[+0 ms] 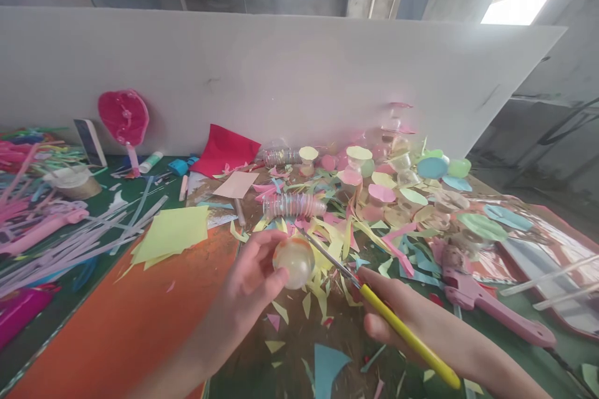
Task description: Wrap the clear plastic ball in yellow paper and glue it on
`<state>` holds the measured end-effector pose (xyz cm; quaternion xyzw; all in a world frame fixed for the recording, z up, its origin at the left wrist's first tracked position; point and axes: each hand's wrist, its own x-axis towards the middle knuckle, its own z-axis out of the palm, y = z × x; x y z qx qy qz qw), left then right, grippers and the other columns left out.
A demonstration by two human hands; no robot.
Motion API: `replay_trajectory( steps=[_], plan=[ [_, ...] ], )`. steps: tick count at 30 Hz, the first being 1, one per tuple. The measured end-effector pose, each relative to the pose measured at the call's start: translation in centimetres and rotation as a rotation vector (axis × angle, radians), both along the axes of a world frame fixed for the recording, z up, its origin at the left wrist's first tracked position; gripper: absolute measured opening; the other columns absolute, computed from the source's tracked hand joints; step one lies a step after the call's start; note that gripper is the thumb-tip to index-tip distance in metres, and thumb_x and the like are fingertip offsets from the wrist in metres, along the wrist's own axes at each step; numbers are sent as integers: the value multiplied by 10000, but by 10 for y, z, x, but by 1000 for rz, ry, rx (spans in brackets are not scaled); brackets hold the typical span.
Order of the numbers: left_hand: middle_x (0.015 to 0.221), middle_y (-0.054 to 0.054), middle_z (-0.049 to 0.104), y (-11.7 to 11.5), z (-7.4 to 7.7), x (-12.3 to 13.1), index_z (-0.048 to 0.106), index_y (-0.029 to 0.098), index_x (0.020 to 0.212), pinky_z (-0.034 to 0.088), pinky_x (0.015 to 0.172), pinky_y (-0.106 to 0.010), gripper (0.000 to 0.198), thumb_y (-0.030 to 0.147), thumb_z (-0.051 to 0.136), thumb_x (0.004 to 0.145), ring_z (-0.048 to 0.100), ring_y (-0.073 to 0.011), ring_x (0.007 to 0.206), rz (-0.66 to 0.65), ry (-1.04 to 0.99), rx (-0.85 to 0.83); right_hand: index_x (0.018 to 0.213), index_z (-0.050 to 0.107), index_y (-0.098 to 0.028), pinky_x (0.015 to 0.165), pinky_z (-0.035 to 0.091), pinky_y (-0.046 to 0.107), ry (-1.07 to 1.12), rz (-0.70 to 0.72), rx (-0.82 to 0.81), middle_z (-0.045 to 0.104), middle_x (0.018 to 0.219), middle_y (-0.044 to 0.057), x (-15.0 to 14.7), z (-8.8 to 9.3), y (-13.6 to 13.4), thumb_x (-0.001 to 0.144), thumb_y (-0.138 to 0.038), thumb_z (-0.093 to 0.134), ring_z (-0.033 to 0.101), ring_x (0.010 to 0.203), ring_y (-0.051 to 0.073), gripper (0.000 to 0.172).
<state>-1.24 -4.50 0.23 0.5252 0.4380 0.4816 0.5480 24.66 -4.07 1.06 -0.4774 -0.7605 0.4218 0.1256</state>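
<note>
While your left hand (253,283) grips the round cup (294,262), steer the yellow scissors (374,300), clasped in your right hand (407,307), close along its rim, turning the cup slowly.

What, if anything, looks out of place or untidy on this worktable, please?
Paper scraps litter the table around the left hand, which holds a small round cup, and the right hand, which holds yellow-handled scissors. Behind them a stack of clear cups lies tipped on its side among the scraps.
</note>
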Motion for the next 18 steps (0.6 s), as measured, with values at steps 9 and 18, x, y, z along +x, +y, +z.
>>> replay_trajectory(
  steps=[9, 18],
  plan=[
    [1161, -75, 651, 4, -3, 2, 512, 286, 1150, 534, 732, -256, 379, 370, 698, 831, 654, -175, 867, -62, -105, 36, 926, 479, -200, 570, 326, 247, -31, 24, -97, 492, 780, -10, 0, 3, 0, 817, -805, 379, 392, 675, 140, 623],
    [1134, -71, 671, 2, 0, 1, 489, 280, 1142, 523, 751, -274, 379, 371, 695, 837, 662, -201, 916, -71, -126, -4, 798, 411, -208, 543, 256, 236, 3, -3, -148, 373, 711, -57, -4, 1, 3, 817, -739, 501, 292, 633, 111, 540]
  ],
)
